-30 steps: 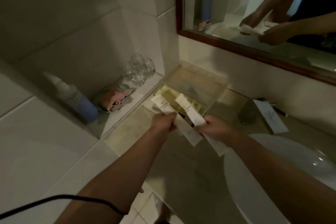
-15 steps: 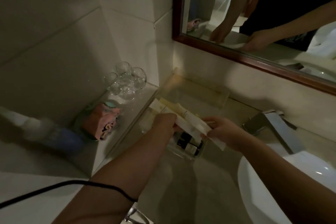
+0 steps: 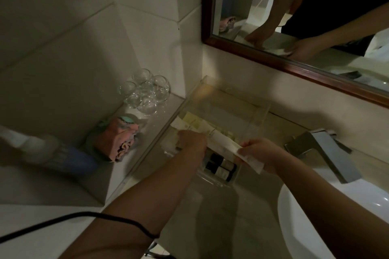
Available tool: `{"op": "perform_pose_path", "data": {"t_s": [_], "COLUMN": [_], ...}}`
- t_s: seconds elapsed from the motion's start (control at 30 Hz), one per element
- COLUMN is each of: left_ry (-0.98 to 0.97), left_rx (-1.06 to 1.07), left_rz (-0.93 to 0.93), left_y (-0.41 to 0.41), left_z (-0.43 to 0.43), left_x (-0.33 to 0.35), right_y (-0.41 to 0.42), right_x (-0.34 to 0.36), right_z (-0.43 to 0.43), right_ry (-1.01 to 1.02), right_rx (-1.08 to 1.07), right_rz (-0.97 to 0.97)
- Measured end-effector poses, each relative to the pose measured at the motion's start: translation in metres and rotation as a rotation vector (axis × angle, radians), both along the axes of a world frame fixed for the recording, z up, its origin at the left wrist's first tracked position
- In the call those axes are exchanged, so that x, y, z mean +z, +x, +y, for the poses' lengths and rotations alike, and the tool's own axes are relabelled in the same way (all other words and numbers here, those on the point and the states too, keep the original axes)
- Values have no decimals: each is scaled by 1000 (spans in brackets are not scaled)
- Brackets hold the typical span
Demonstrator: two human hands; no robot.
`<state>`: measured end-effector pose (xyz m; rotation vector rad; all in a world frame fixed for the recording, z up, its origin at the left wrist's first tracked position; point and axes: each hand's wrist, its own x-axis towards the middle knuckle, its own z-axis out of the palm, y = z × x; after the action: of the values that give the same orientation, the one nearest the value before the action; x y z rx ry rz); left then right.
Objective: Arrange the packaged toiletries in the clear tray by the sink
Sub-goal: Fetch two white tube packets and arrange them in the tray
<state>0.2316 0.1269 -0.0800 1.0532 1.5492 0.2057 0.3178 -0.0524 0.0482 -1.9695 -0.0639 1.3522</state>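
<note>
A: Head view, only one. Clear tray [image 3: 260, 109] on the counter against the wall, just left of the tap [image 3: 322, 149], sink basin [image 3: 299, 216] lower right.

B: Contents?

A: Two small dark bottles [image 3: 220, 167] lying side by side at the near end. Yellowish flat packets [image 3: 195, 121] further back. Far end of the tray looks bare, though dim and hard to read.

B: Hands?

A: Left hand [image 3: 190, 140] down inside the tray, fingers curled over a pale packet [image 3: 183, 125]; gripping or just pressing, cannot tell. Right hand [image 3: 259, 154] pinching the near end of a long white sachet [image 3: 223, 145], other end reaching over the tray beside the left hand.

B: Progress?

A: Midway, by the look of it. Bottles and yellow packets seem settled. White sachet not yet laid down, pale packet under the left hand not yet squared up.

B: Left to do?

A: Probably lay both flat, line up with the rest. No other loose packets visible on the counter.

B: Off-task stuff?

A: Upturned glasses [image 3: 146, 92] and a folded pink cloth [image 3: 117, 141] on the side ledge, untouched. Mirror [image 3: 294, 12] above.
</note>
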Motion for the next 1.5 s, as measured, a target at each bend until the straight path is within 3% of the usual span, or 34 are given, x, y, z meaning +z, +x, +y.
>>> {"op": "perform_pose_path", "data": {"t_s": [0.43,0.53,0.67,0.83,1.27,1.5], "left_ry": [16,104,389,512,696,797], "left_rx": [-110,-120,-174,-494,-675,-839], "left_rz": [-19,-34,236,347,140,274], "left_y": [-10,-24,-45,-60,-63,-60], "left_z": [-9,-16,-4,8,11,10], "left_x": [38,75,96,101,98,94], "right_y": [6,7,4,-10,-43,-39], "right_x": [-4,-6,-14,-19,-24,-29], "right_z": [-28,-35,-37,-26,31,31], "right_ry": [220,187,51,62,187,107], "right_rx": [-40,-105,-145,-196,-607,-733], "right_rz": [346,252,-11,-82,123,108]}}
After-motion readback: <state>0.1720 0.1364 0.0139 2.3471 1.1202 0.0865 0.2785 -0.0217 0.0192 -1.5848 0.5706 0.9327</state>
